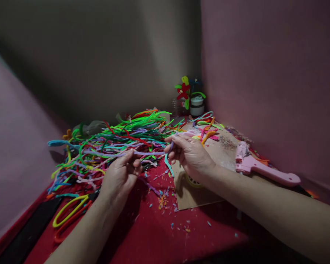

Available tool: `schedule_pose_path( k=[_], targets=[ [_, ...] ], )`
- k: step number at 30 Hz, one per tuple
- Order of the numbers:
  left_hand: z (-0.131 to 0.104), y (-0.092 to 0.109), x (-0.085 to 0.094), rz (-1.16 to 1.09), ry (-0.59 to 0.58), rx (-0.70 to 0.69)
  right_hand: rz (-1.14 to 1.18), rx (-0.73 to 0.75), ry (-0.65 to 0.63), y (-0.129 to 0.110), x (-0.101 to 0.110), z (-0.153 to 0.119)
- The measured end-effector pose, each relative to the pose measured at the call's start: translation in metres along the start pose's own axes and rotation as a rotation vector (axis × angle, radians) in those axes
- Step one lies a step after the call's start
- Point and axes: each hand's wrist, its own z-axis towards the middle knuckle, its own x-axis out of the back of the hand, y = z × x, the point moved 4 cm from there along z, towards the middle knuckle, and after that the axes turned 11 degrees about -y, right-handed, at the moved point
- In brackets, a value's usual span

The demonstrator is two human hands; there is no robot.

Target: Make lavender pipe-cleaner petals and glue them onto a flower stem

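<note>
a lavender fuzzy stem [150, 153], thin and soft, stretches nearly straight between the two hands above the red cloth [165, 238]. the left hand [122, 170] pinches one end between thumb and fingertips; the right hand [192, 153] grips the other, fingers curled. behind the left hand spreads a tangled heap of fuzzy stems [137, 128], mostly bright green, with red, purple and blue. crumbs of coloured fluff [162, 201] litter the cloth beside a flat, stiff tan board [191, 200]. yellow and red looped scissors [70, 211] lie near the left forearm; a smooth pink lever tool [272, 171] stands beyond the right. at the back, a clear jar [175, 106] stands near a lidded cup [197, 108], contents hidden; whether the red fuzzy flower [183, 91] stands in either, i cannot tell.
</note>
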Motion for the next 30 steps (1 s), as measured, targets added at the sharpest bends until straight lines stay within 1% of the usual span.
schedule_pose_path(
  k=[3, 6, 9, 13, 17, 21, 26, 28, 30],
  targets=[
    [0.004, 0.006, 0.007, 0.020, -0.006, -0.042, -0.001, -0.030, 0.020, -0.003, 0.000, -0.001],
    [0.003, 0.011, 0.011, 0.075, -0.007, -0.102, 0.011, -0.031, 0.031, -0.006, 0.002, 0.000],
    [0.000, 0.011, 0.009, 0.130, -0.021, -0.088, 0.019, -0.002, 0.023, -0.008, 0.003, 0.002],
    [-0.003, 0.010, 0.005, 0.125, -0.025, -0.052, 0.035, 0.028, 0.017, -0.009, 0.003, 0.003],
    [-0.001, 0.010, 0.007, 0.135, -0.030, -0.056, 0.061, 0.035, 0.004, -0.009, 0.002, 0.003],
    [-0.002, 0.009, 0.006, 0.163, -0.026, -0.051, 0.093, -0.011, -0.069, -0.006, 0.000, 0.003],
    [-0.009, 0.008, -0.004, 0.212, -0.070, -0.089, 0.030, -0.093, -0.270, -0.004, -0.009, 0.000],
    [-0.009, 0.013, -0.006, 0.208, -0.078, -0.107, 0.041, -0.119, -0.290, -0.005, -0.010, -0.001],
    [-0.007, 0.026, -0.002, 0.195, -0.032, -0.152, 0.094, -0.149, -0.291, -0.008, -0.010, -0.001]
  ],
)
